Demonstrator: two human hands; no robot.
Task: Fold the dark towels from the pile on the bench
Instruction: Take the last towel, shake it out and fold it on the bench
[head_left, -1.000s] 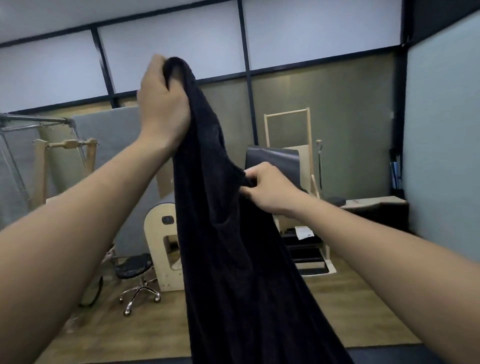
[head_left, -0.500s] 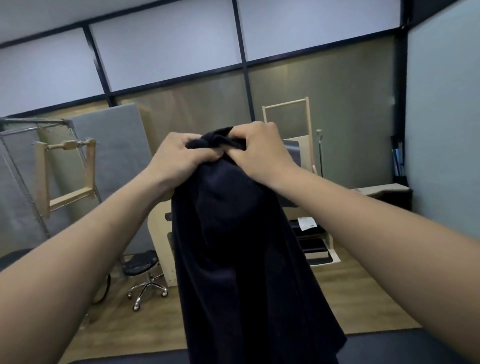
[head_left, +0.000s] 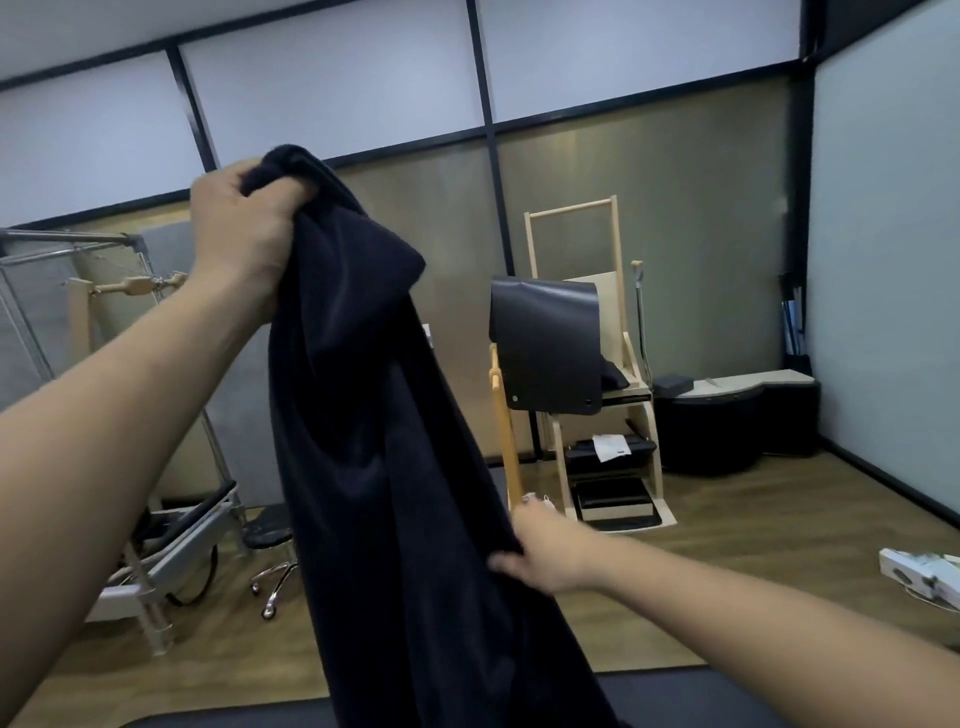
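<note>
Change against the frame half a second back: both hands were bunched together at the top of the towel then. Now they are well apart. The left hand (head_left: 244, 228) is raised at 10 o'clock. The right hand (head_left: 545, 551) is found lower, at 5 o'clock, on the towel's right edge.

Grip: a gathered corner of the dark towel (head_left: 384, 467) is clenched in the left hand, all fingers curled round the bunch. The right edge is pinched by the right hand, thumb on the near face; the other fingers are hidden behind the cloth.

Writing: a paper sheet (head_left: 612, 447) lies on the lower step of the wooden chair (head_left: 605, 291) at 3 o'clock, and a white box (head_left: 919, 574) lies on the floor at 4 o'clock. Dark marks are seen on both (too small to be read).

Towel: near-black, plush, faintly sheened. It is held in the air at frame centre and hangs in long vertical folds. One flap is flopped over just below the left hand. The lower end runs out of view at 6 o'clock, in front of the dark bench (head_left: 701, 696).
</note>
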